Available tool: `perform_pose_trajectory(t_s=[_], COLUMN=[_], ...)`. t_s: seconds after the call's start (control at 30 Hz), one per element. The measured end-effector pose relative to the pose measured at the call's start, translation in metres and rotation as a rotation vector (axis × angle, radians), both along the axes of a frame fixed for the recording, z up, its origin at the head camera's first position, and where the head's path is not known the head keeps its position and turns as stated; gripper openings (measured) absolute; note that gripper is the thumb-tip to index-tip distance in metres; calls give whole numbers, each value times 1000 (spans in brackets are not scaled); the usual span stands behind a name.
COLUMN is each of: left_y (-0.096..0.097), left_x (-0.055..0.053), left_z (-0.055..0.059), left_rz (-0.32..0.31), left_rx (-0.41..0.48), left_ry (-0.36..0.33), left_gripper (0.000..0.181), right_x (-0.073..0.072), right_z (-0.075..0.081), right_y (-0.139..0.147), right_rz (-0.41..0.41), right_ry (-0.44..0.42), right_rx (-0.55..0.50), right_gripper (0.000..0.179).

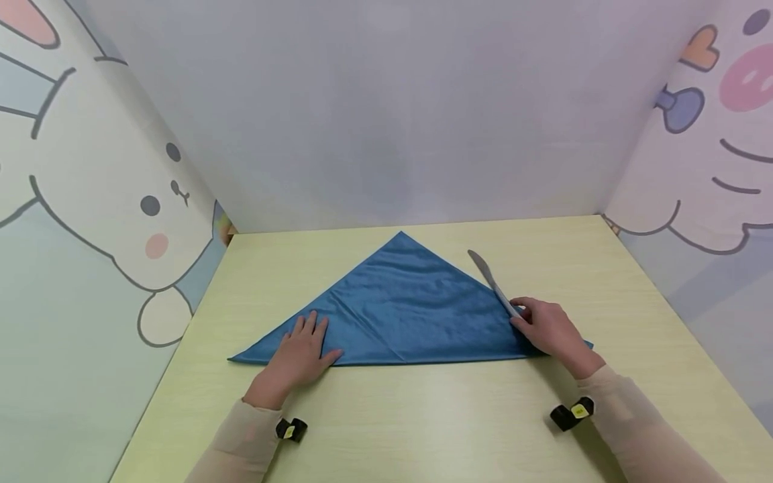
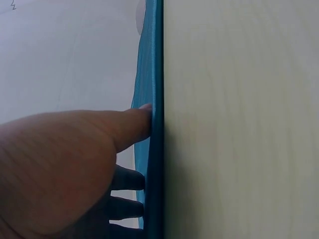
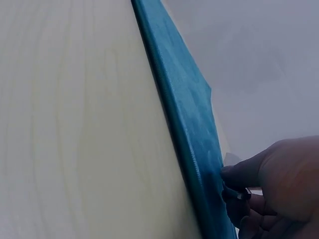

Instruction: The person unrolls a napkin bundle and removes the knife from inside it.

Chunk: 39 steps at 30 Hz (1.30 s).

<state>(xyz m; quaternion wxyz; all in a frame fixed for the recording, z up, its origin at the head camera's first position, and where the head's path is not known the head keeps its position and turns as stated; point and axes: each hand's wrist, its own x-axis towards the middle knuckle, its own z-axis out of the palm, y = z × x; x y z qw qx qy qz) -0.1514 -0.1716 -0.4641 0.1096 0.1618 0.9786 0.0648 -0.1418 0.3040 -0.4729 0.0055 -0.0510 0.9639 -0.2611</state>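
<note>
A blue cloth [image 1: 417, 308], folded into a triangle, lies on the table with its long folded edge toward the person and one corner pointing away. On its left part the left hand [image 1: 304, 352] rests with fingers spread; the left wrist view shows its thumb [image 2: 132, 124] at the folded edge. Near the cloth's right corner, the right hand [image 1: 546, 325] pinches the handle end of a silver table knife [image 1: 488, 276]. The blade points away and to the left, across the cloth's right slanted side. In the right wrist view the handle end [image 3: 239, 193] shows between thumb and fingers.
The pale wood-grain table [image 1: 447, 422] carries the cloth and reaches back to a plain light wall [image 1: 386, 134]. Cartoon-printed panels [image 1: 90, 255] flank it on both sides. Small black devices [image 1: 292, 429] sit at both wrists.
</note>
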Motion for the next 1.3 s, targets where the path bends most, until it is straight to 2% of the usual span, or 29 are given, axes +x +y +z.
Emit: perform_pose_trajectory(t_s=[0.33,0.5,0.73,0.93,1.13,1.3], left_y=[0,0,0,1,0,-1], left_x=[1,1,2,3,2,2], left_z=[-2,0,0,-1,-2,-5], left_rz=[-5,1,5,0,-8,-10], left_rx=[-2,0,0,6,0,6], left_ry=[18,12,6,26,33,41], left_gripper=[78,77,77,76,76,77], right_x=[0,-2,-2,-2,-2,-2], right_z=[2,2,8,12,13,15], right_y=[2,4,8,10,9,8], right_rz=[38,33,-5,7,36,51], right_ry=[-38,-69,-252,-371,-479,-526], right_rx=[-53,-123,-435,-660,-837,-960], right_gripper=[41,43,50,51,52,58])
